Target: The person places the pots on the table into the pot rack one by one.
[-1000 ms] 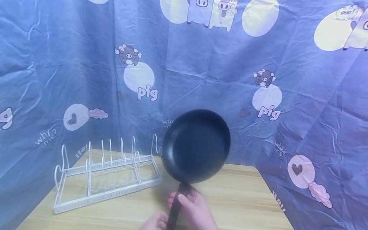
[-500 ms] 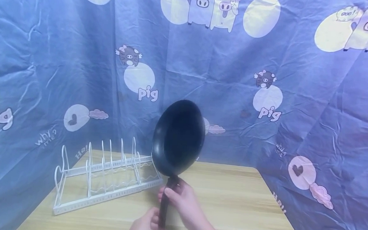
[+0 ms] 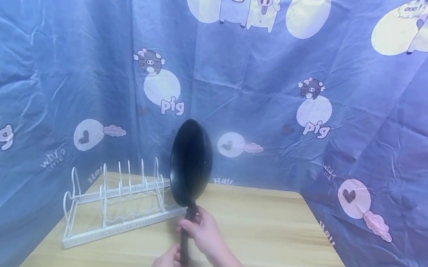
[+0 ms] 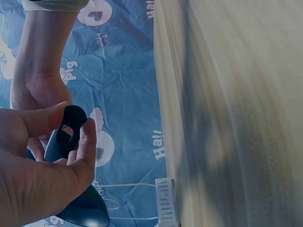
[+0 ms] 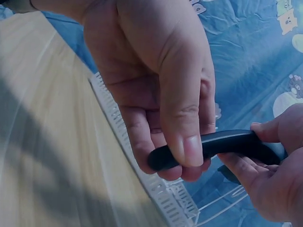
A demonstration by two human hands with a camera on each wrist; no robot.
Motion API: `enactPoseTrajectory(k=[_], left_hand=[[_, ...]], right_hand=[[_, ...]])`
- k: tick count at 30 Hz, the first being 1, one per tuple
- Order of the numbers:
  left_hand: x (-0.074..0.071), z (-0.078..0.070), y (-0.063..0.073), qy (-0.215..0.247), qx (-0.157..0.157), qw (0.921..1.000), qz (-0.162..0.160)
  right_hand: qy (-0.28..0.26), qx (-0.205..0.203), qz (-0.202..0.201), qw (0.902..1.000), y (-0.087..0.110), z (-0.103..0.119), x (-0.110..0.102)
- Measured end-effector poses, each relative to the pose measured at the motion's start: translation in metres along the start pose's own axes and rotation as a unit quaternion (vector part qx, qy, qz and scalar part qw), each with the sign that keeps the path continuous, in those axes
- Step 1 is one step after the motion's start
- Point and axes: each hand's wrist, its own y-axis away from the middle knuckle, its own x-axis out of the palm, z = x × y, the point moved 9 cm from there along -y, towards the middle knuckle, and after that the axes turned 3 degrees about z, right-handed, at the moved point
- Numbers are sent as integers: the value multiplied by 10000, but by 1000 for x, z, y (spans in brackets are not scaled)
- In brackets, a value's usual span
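Observation:
A black frying pan (image 3: 191, 164) is held upright in mid-air, its handle pointing down and its face turned mostly edge-on. My right hand (image 3: 205, 233) grips the handle just below the pan. Lower down, my left hand (image 3: 167, 263) pinches the handle's end between thumb and fingers. A hole in the handle's tip (image 4: 73, 113) shows in the left wrist view. At the left on the table stands a white wire rack (image 3: 127, 225) with several upright dividers. In the head view the pan overlaps the rack's right end.
The rack stands on a light wooden table (image 3: 259, 230). Blue cloth (image 3: 237, 110) printed with cartoon pigs hangs round the back and both sides.
Both hands have moved the frying pan to the left, toward the rack. They have also turned it from nearly face-on to nearly edge-on. The rack has stayed put.

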Motion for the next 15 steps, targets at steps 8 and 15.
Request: enactPoseTrajectory(k=[8,15], left_hand=[[3,12,0,-118,-225,9993,256],[4,75,-22,-345,-48,9987,364]], right_hand=[[376,142,53,9992,-7,-15,7],[312,233,150,9991,-15,-33,12]])
